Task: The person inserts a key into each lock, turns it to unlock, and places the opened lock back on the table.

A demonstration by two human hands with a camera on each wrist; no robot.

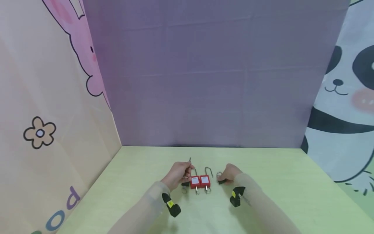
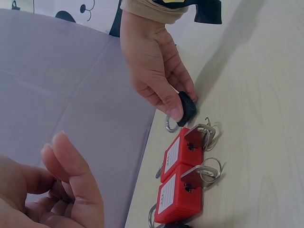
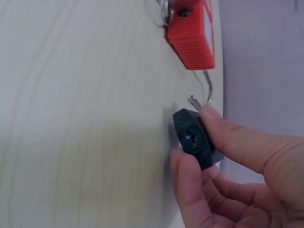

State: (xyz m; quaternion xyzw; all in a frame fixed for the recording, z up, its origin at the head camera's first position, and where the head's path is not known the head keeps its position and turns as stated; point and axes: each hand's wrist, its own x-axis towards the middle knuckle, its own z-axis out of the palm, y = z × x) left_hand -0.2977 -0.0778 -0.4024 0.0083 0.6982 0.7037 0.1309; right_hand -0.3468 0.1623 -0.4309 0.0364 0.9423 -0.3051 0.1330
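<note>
My right hand (image 1: pixel 229 173) pinches a small black padlock (image 3: pixel 194 137) between thumb and fingers, just above the table. The keyhole faces the right wrist camera, and part of the metal shackle (image 3: pixel 194 100) shows beyond the thumb. To its left, two red padlocks (image 1: pixel 195 182) with white labels lie side by side, shackles open, a key and ring in each. My left hand (image 1: pixel 178 174) is over a second black padlock (image 1: pixel 185 184), partly hiding it. Up from the left fingertips sticks a thin metal piece, seemingly a key (image 1: pixel 190 159); the left wrist view hides it.
The pale wood-grain table (image 1: pixel 263 195) runs back to a purple-grey cloth wall (image 1: pixel 204 81). A printed sheet (image 1: pixel 73 130) stands along the left side, and a panda-print sheet (image 1: pixel 344 146) along the right.
</note>
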